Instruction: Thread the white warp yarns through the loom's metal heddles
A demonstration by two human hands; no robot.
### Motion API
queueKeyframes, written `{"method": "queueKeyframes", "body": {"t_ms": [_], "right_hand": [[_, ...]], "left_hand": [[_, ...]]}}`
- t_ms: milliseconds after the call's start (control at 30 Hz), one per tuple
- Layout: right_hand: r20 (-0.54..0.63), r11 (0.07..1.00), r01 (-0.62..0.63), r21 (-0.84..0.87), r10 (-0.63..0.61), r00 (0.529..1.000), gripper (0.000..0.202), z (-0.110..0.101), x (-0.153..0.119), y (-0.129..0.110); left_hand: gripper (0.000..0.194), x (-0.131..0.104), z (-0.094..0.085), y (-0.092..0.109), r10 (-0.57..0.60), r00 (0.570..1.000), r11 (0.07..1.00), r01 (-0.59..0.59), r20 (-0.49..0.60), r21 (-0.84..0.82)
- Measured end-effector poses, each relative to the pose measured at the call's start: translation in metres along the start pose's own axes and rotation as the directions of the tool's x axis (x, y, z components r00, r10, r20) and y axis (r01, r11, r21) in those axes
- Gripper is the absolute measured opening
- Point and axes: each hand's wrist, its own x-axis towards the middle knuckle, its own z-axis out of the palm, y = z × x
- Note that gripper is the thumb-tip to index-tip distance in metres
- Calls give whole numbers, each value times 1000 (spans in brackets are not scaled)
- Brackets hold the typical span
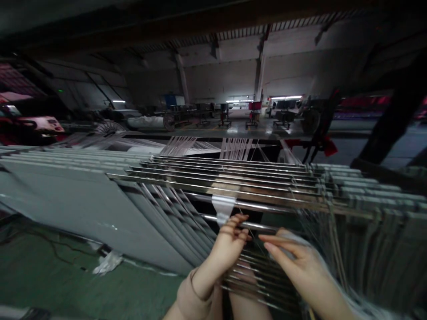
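Observation:
My left hand (231, 242) is in front of the loom's metal bars, its fingers curled and thumb drawn in around a thin thread (242, 214). To its right, my right hand (295, 258) has thumb and index finger nearly together in a pinch; anything between the tips is too fine to make out. Just above the left fingers hangs a white strip (224, 206). Long shiny heddle rods (233, 183) run across above both hands, and a lower set of rods (263, 278) lies below them.
Grey banks of heddles (76, 200) fill the left side, with more bunched heddles (390, 240) at right. White warp threads (236, 148) stretch behind the rods. A crumpled white cloth (108, 262) lies on the green floor (133, 293). Large rolls (147, 122) stand farther back.

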Motion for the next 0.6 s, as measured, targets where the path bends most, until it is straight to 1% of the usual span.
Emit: {"method": "queueKeyframes", "body": {"t_ms": [67,100,167,200,233,300,333,367,400,433,467,500,533,567,600], "right_hand": [[-6,1000,22,-5,-22,1000,22,0,2,-2],[-8,999,37,-4,-37,999,22,1,3,-4],[28,997,72,4,-72,997,23,2,8,-7],[60,996,92,8,-92,994,22,4,11,-10],[90,994,109,13,-110,990,21,5,14,-13],[147,993,117,24,-119,982,19,8,18,-19],[170,994,101,35,-105,980,18,10,19,-21],[191,996,72,44,-79,978,17,11,19,-22],[203,998,40,50,-49,978,16,11,17,-22],[190,999,10,47,-18,982,15,11,13,-21],[145,999,-14,32,10,989,13,9,7,-20],[69,999,-33,9,32,997,12,6,-1,-18],[-31,999,-44,-7,44,999,12,2,-11,-17],[-126,999,-50,-5,49,991,14,-3,-24,-15],[-202,998,-54,18,56,978,15,-9,-37,-15]], "left_hand": [[17,-3,-5,9,-15,999,998,12,-37,-60],[16,-8,-7,16,-19,997,996,13,-73,-83],[14,-27,-10,31,-2,990,995,-13,-138,-104],[13,-40,-9,38,25,991,995,-38,-133,-94],[13,-52,-8,44,95,991,994,-99,-91,-44],[15,-75,-3,51,213,976,972,-216,46,90],[16,-84,-1,51,224,968,960,-239,111,145],[17,-91,1,49,187,971,963,-212,152,167],[17,-97,3,45,114,981,980,-137,159,142],[17,-101,4,38,24,991,997,-34,132,75],[16,-106,6,31,-63,994,998,64,89,-9],[15,-110,8,23,-129,991,988,131,34,-81],[13,-116,11,14,-162,986,981,157,-28,-114],[12,-121,16,6,-155,985,984,148,-73,-94],[14,-128,23,-1,-125,989,992,124,-83,-23]]}}
